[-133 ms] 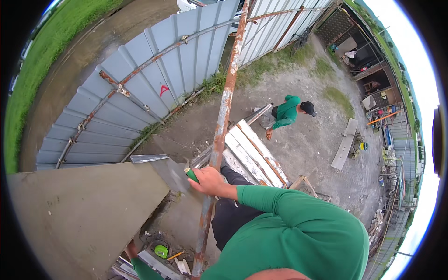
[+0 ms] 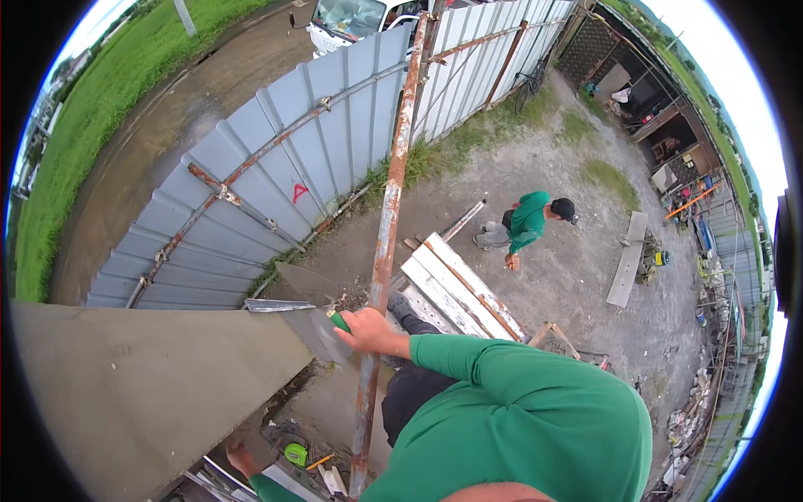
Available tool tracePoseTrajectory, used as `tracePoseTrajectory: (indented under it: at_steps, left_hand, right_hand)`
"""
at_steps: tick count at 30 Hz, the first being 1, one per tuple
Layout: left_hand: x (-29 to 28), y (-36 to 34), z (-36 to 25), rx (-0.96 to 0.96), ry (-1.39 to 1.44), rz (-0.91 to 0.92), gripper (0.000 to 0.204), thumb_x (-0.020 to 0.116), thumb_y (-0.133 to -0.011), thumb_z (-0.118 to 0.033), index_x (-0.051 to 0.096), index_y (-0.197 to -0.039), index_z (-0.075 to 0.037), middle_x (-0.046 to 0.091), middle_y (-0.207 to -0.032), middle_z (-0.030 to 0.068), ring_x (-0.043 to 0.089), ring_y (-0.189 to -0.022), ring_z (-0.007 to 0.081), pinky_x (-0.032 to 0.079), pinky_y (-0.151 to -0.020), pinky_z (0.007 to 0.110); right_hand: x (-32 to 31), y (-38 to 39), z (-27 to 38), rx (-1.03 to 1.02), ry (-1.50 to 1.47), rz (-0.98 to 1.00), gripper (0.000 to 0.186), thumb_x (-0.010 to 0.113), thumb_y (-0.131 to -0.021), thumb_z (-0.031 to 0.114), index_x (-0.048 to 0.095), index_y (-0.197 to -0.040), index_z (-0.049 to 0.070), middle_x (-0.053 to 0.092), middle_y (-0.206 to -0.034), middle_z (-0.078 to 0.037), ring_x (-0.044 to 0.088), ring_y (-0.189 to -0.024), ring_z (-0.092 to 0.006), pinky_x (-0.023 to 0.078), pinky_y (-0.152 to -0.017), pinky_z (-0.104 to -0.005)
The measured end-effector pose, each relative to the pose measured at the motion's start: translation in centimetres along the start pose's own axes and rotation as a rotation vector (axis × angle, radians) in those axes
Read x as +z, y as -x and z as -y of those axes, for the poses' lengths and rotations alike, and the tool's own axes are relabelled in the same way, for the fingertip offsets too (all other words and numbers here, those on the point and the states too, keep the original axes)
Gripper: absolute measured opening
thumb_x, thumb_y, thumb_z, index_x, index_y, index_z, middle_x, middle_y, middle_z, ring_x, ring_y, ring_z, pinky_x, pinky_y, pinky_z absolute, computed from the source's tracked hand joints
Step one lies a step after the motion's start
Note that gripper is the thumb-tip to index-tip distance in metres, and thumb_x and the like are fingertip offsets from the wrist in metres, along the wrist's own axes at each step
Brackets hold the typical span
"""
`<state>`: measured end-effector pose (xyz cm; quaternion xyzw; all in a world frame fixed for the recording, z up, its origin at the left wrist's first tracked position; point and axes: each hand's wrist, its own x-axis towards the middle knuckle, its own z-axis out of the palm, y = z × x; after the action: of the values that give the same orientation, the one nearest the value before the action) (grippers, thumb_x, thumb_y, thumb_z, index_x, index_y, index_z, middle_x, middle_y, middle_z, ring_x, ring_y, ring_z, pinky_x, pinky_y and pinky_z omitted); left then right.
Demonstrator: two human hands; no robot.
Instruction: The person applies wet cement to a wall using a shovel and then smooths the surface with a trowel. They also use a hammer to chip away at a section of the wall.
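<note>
My right hand (image 2: 374,331) is closed round the green handle (image 2: 338,320) of a tool, its forearm crossing over a rusty metal pole (image 2: 387,226). The tool's working end cannot be made out against the grey surface. A large grey-brown board (image 2: 150,376) spreads at the left. Low beside the board's near edge is my left hand (image 2: 242,460), small and shadowed, its fingers not clear. Close to it lie a bright green tape measure (image 2: 295,453) and an orange pencil-like stick (image 2: 319,462).
Behind the pole, white-painted planks (image 2: 460,284) form a bench-like surface. Another person (image 2: 527,222) in a green top stands beyond it. A corrugated metal fence (image 2: 259,184) runs along the left, with a white truck (image 2: 355,25) outside. A long grey board (image 2: 627,259) lies on the ground.
The view has shifted slightly, showing more of the truck. My left hand shows more fully and sits a little away from the board's edge. My right hand keeps the green handle.
</note>
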<state>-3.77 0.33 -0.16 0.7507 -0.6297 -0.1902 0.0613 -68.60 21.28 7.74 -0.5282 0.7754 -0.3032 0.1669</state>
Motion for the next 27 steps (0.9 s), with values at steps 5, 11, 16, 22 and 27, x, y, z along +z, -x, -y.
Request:
tracePoseTrajectory:
  at_steps: [5, 11, 16, 22, 27]
  left_hand:
    - [-5.7, 7.6, -11.8, -0.164, 0.553, -0.551, 0.032, 0.067, -0.096, -0.016, 0.069, -0.121, 0.003, 0.072, -0.109, 0.0165, 0.068, -0.084, 0.024, 0.056, -0.074, 0.035]
    - [-9.1, 15.9, -19.1, -0.325, 0.934, -0.794, 0.042, 0.06, -0.105, -0.038, 0.07, -0.102, 0.003, 0.071, -0.093, 0.011, 0.058, -0.065, 0.0178, 0.048, -0.056, 0.031]
    - [-7.7, 20.0, -25.5, -0.086, 0.763, -0.924, 0.029, 0.056, -0.098, -0.006, 0.067, -0.125, -0.002, 0.06, -0.106, 0.0082, 0.056, -0.081, 0.0165, 0.049, -0.072, 0.031]
    - [-7.7, 26.1, -27.7, -0.098, 1.172, -0.946, 0.012, 0.069, -0.099, -0.01, 0.064, -0.105, -0.001, 0.063, -0.085, -0.0012, 0.053, -0.07, 0.0045, 0.045, -0.062, 0.023]
    - [-4.2, 34.5, -33.2, 0.063, 1.068, -0.52, 0.02, 0.071, -0.099, -0.019, 0.07, -0.095, 0.0, 0.066, -0.076, 0.0014, 0.057, -0.069, 0.0054, 0.047, -0.063, 0.025]
  right_hand:
    - [-1.0, -0.5, -0.8, 0.142, -0.176, 0.061, 0.04, 0.06, -0.098, 0.045, 0.062, -0.097, 0.006, 0.069, -0.07, -0.014, 0.069, -0.07, -0.0362, 0.053, -0.07, -0.047]
    - [-3.2, -2.1, -0.4, 0.154, -0.486, 0.271, 0.043, 0.063, -0.095, 0.046, 0.067, -0.086, 0.004, 0.074, -0.072, -0.008, 0.073, -0.071, -0.0257, 0.056, -0.072, -0.0417]
    - [-2.5, -2.0, -1.4, 0.219, -0.659, 0.421, 0.036, 0.068, -0.098, 0.038, 0.07, -0.088, 0.003, 0.074, -0.075, -0.006, 0.068, -0.071, -0.0119, 0.052, -0.066, -0.0316]
    - [-2.4, 0.6, 4.4, 0.291, -1.152, 0.694, 0.026, 0.058, -0.105, 0.031, 0.06, -0.107, 0.005, 0.074, -0.086, -0.012, 0.069, -0.077, -0.018, 0.054, -0.071, -0.0316]
    - [-7.4, 1.5, 10.2, 0.163, -1.278, 1.063, 0.028, 0.061, -0.105, 0.028, 0.06, -0.119, 0.004, 0.072, -0.102, -0.011, 0.07, -0.099, -0.0245, 0.053, -0.088, -0.038]
